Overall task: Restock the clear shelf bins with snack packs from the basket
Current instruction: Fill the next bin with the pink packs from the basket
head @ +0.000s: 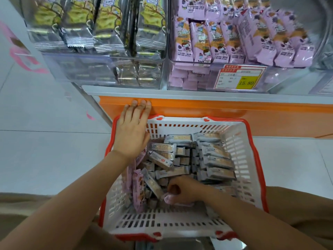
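Observation:
A white basket [239, 156] with a red rim sits below the shelf, holding several grey snack packs [218, 160] and a few purple packs [138, 188] along its left side. My left hand [132, 132] lies flat with straight fingers over the basket's far left corner, fingertips on the orange shelf base [216, 109]. Inside the basket's near part, my right hand [183, 191] has its fingers curled round a purple pack [168, 199]. Above, a clear bin [203, 78] holds purple packs [201, 42]; another clear bin [100, 73] holds dark packs [106, 27] with yellow-green pictures.
A price tag [240, 76] reading 15.80 hangs on the purple bin's front. Pale tiled floor [45, 141] spreads to the left of the shelf unit. My knees in tan cloth [306, 204] flank the basket.

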The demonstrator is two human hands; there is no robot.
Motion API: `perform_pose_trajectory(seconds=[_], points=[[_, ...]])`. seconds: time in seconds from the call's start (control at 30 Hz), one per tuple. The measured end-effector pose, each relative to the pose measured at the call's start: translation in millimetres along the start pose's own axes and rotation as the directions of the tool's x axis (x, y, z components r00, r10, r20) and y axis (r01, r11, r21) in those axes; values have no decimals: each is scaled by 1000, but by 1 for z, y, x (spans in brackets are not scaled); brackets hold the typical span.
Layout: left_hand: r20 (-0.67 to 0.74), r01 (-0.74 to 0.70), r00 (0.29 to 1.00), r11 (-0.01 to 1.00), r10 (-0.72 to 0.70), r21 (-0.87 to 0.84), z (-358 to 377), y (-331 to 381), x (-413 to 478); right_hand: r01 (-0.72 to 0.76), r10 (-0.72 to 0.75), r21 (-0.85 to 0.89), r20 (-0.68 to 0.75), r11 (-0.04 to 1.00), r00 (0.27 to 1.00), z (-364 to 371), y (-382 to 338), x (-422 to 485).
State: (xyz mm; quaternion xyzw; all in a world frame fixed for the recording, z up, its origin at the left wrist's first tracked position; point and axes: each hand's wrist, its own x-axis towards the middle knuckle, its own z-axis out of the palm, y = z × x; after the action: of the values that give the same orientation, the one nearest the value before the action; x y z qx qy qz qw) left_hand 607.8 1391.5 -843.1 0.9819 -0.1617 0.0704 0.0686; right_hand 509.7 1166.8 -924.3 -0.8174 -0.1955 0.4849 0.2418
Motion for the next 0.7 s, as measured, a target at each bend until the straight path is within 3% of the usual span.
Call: perform_pose_trajectory(seconds=[0.23, 0.33, 0.4, 0.43, 0.5, 0.53, 0.57, 0.63, 0.7], points=[[9, 36, 999, 998, -36, -46, -15, 7, 2, 158, -74, 300, -274, 941, 959, -55, -30, -34], [28, 86, 996, 987, -83, -138, -27, 13, 1, 275, -42, 495, -430, 824, 902, -80, -44, -57], [51, 116, 993, 948, -106, -297, -35, 23, 0, 341, -15, 557, -507, 757, 862, -97, -52, -75], [131, 165, 984, 874, -118, -456, -43, 31, 0, 390, -26, 563, -546, 729, 837, -105, -55, -83], [398, 380, 913, 547, -92, -746, -59, 49, 1, 504, -46, 550, -645, 665, 763, -120, -59, -99], [508, 486, 861, 357, -37, -798, -66, 56, 3, 554, -42, 544, -688, 630, 724, -126, -62, -106], [569, 548, 822, 243, 21, -800, -71, 61, 5, 591, -34, 533, -724, 606, 689, -132, -63, -113], [574, 563, 808, 118, 134, -818, -79, 67, 7, 651, -19, 528, -768, 545, 640, -141, -67, -127], [525, 522, 829, 70, 190, -850, -91, 74, 10, 689, -25, 518, -790, 506, 613, -146, -71, -140]])
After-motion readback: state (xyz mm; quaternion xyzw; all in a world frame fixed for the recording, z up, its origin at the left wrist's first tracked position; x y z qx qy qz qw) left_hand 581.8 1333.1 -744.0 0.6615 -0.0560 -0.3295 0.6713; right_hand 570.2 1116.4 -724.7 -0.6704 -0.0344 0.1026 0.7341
